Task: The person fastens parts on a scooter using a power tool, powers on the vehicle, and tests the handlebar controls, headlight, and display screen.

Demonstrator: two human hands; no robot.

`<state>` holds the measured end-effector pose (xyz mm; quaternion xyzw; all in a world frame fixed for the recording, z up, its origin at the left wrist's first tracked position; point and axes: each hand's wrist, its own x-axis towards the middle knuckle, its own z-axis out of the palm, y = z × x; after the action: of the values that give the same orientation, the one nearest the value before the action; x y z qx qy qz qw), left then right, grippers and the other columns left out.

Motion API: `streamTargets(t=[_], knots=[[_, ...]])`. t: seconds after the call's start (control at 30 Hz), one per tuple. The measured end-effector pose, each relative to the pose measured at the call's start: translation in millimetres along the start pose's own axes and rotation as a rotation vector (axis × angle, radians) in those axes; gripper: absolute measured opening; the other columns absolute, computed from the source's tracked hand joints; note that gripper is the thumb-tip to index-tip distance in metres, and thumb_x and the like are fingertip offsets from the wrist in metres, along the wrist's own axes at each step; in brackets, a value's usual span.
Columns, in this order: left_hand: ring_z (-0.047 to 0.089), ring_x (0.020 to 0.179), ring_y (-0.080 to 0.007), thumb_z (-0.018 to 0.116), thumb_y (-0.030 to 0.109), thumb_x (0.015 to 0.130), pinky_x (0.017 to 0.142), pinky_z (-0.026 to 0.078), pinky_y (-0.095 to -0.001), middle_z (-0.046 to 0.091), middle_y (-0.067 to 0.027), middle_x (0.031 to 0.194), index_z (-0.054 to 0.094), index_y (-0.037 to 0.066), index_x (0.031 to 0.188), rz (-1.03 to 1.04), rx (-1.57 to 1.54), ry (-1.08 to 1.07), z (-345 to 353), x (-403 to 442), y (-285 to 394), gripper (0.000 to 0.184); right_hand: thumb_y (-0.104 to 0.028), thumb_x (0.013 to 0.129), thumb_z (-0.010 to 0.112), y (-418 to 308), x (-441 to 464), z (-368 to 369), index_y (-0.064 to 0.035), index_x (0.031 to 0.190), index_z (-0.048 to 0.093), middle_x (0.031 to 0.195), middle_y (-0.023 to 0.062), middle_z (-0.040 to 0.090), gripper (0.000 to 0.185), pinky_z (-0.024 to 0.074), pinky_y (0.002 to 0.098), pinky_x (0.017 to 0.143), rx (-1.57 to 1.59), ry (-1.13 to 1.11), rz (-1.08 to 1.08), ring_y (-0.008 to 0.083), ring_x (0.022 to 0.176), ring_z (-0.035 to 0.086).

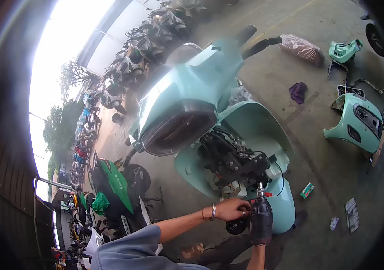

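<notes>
The left arm (183,225) reaches across, wrist nearly straight, the left hand (231,209) showing me its back, fingers curled inward. The right forearm (257,258) points forward; I can't make out its hand.

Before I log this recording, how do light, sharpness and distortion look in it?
Head view: the sky is washed out to white; head view: dark rounded borders, with the scene bowed and tilted; head view: haze softens the upper end of the scooter, while the power tool looks dark but readable.
</notes>
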<state>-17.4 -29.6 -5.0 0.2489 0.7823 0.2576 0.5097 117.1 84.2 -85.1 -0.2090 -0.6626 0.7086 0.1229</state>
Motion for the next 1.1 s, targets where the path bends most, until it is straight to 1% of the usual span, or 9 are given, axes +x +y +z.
streamTargets(t=[0.13, 0.27, 0.37, 0.5, 0.7, 0.87, 1.0, 1.07, 1.1], knots=[[0.067, 0.095, -0.0290, 0.059, 0.025, 0.095, 0.084, 0.050, -0.0387, 0.070, -0.0168, 0.104, 0.058, 0.000, 0.118, -0.001, -0.028, 0.005, 3.1, -2.3, -8.6, 0.034, -0.012, 0.083, 0.073, 8.7, 2.9, -4.7, -0.0037, 0.104, 0.068, 0.086, 0.0051, 0.070, 0.023, 0.0543, 0.0301, 0.065, 0.037, -0.001, 0.001, 0.0143, 0.073, 0.067], [0.068, 0.096, -0.0306, 0.059, 0.030, 0.095, 0.084, 0.050, -0.0398, 0.070, -0.0166, 0.103, 0.060, 0.003, 0.119, -0.016, 0.029, 0.043, 6.0, -5.9, -10.8, 0.036, -0.010, 0.080, 0.074, -8.9, 2.0, -4.5, -0.0035, 0.109, 0.067, 0.089, 0.0070, 0.070, 0.030, 0.0538, 0.0302, 0.065, 0.159, 0.027, 0.008, 0.0161, 0.072, 0.066], [0.069, 0.093, -0.0316, 0.059, 0.032, 0.095, 0.082, 0.051, -0.0411, 0.071, -0.0153, 0.099, 0.062, 0.006, 0.119, -0.115, 0.165, 0.135, 11.2, -13.8, 18.7, 0.035, -0.008, 0.079, 0.073, -3.0, -0.8, -8.7, -0.0024, 0.108, 0.065, 0.089, 0.0084, 0.068, 0.030, 0.0521, 0.0314, 0.064, 0.326, -0.007, 0.254, 0.0190, 0.073, 0.065], [0.069, 0.089, -0.0323, 0.061, 0.032, 0.094, 0.078, 0.052, -0.0410, 0.072, -0.0139, 0.095, 0.063, 0.009, 0.117, -0.120, 0.148, 0.198, 18.0, -19.4, 14.6, 0.032, -0.011, 0.079, 0.073, 19.7, -5.2, -0.6, -0.0012, 0.104, 0.063, 0.087, 0.0090, 0.065, 0.028, 0.0504, 0.0366, 0.064, 0.022, -0.014, -0.009, 0.0233, 0.076, 0.063], [0.070, 0.087, -0.0255, 0.065, 0.027, 0.094, 0.076, 0.052, -0.0350, 0.071, -0.0157, 0.094, 0.062, 0.003, 0.111, -0.037, -0.105, 0.444, 33.1, -20.1, 16.8, 0.030, -0.013, 0.079, 0.072, -13.5, 8.6, -6.5, -0.0015, 0.108, 0.063, 0.094, 0.0106, 0.068, 0.032, 0.0477, 0.0441, 0.086, 0.187, 0.038, -0.003, 0.0281, 0.090, 0.064], [0.058, 0.080, -0.0081, 0.058, 0.017, 0.099, 0.071, 0.047, -0.0252, 0.064, -0.0053, 0.090, 0.051, 0.000, 0.110, -0.031, -0.405, 0.737, 44.3, -12.4, -11.5, 0.020, -0.010, 0.082, 0.072, -12.8, 13.4, -19.5, -0.0014, 0.111, 0.064, 0.099, 0.0117, 0.068, 0.031, 0.0488, 0.0402, 0.083, 0.104, 0.030, -0.041, 0.0269, 0.090, 0.065], [0.053, 0.072, -0.0074, 0.059, 0.015, 0.099, 0.063, 0.043, -0.0238, 0.061, -0.0030, 0.078, 0.051, 0.000, 0.106, 0.122, -0.372, 1.043, 44.6, 10.4, -13.9, 0.019, -0.007, 0.083, 0.071, -11.3, 9.1, -27.5, -0.0013, 0.113, 0.065, 0.103, 0.0126, 0.069, 0.031, 0.0497, 0.0371, 0.080, 0.067, -0.016, 0.026, 0.0260, 0.091, 0.065], [0.055, 0.074, -0.0095, 0.061, 0.017, 0.098, 0.066, 0.045, -0.0243, 0.063, -0.0060, 0.080, 0.051, 0.000, 0.106, 0.158, -0.367, 1.139, 45.9, 24.5, -24.0, 0.021, -0.003, 0.087, 0.070, -9.7, -0.1, -25.5, -0.0016, 0.119, 0.064, 0.108, 0.0083, 0.070, 0.033, 0.0504, 0.0317, 0.085, 0.077, -0.057, 0.126, 0.0159, 0.094, 0.066], [0.057, 0.075, -0.0103, 0.061, 0.017, 0.098, 0.067, 0.046, -0.0248, 0.064, -0.0071, 0.081, 0.052, 0.000, 0.106, 0.172, -0.306, 1.200, 43.7, 29.7, -24.5, 0.021, -0.003, 0.086, 0.071, -21.4, -2.0, -22.2, -0.0017, 0.118, 0.065, 0.107, 0.0083, 0.071, 0.033, 0.0509, 0.0319, 0.085, 0.568, 0.027, 0.360, 0.0161, 0.094, 0.066]])
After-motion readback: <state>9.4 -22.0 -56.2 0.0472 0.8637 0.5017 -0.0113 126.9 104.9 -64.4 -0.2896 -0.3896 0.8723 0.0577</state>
